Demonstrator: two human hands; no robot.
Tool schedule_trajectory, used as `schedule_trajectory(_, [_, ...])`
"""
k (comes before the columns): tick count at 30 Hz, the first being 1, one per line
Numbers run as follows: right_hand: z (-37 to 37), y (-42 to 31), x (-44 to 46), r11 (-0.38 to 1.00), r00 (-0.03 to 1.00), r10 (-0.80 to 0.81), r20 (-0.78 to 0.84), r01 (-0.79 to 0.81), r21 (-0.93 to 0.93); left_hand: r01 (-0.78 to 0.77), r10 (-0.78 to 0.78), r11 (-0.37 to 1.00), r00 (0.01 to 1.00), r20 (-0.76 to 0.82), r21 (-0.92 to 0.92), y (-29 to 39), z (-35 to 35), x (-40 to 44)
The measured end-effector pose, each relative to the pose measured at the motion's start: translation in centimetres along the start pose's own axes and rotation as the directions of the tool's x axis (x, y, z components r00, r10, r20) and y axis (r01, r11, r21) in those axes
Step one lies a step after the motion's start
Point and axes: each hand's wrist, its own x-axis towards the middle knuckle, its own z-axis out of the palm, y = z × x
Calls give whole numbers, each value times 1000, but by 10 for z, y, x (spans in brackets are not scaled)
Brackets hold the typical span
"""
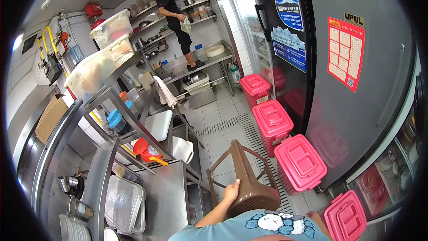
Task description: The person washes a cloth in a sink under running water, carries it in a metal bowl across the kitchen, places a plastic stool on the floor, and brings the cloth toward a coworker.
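Note:
My left hand (231, 192) grips a brown plastic stool (249, 176) by its side, with the thumb on top and the other fingers partly hidden. Tilted over in front of my body, the stool has its legs pointing away from me. Only a bit of my right arm shows at the lower edge, beside my light blue shirt (263, 225); the right hand itself is out of sight. Just right of the stool stands a bin with a pink lid (301, 163).
More pink-lidded bins (273, 118) line the dark freezer (285, 40). A floor drain grating (263, 151) runs beside them. On the left is a steel counter (165, 196) with an orange kitchen scale (147, 150). Another person (171, 13) stands on the far steel table, holding a cloth.

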Motion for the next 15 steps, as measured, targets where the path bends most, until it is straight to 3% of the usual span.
schedule_trajectory(2, [88, 108, 4, 989, 990, -82, 119, 95, -113, 10, -10, 1000, 1000, -9, -11, 4, -5, -10])
schedule_trajectory(3, [162, 184, 15, 870, 916, -371, 152, 400, -288, 18, -18, 1000, 1000, -19, -24, 6, -6, -13])
schedule_trajectory(4, [124, 162, -5, 996, 975, 25, 223, -5, -91, 18, -18, 1000, 1000, -18, -24, 1, -5, -11])
schedule_trajectory(5, [92, 130, -17, 966, 933, 251, 257, -260, 0, 5, -6, 1000, 999, -36, -29, -8, -1, -8])
schedule_trajectory(6, [81, 118, -18, 934, 904, 331, 273, -354, 40, -8, 6, 999, 999, -53, -35, -14, 1, -7])
schedule_trajectory(9, [66, 92, -11, 900, 881, 382, 279, -423, 101, -9, 7, 998, 999, -36, -61, -16, -2, -8])
schedule_trajectory(15, [51, 59, 1, 892, 894, 361, 264, -414, 182, -24, 25, 1000, 999, 46, -10, -31, 11, 2])
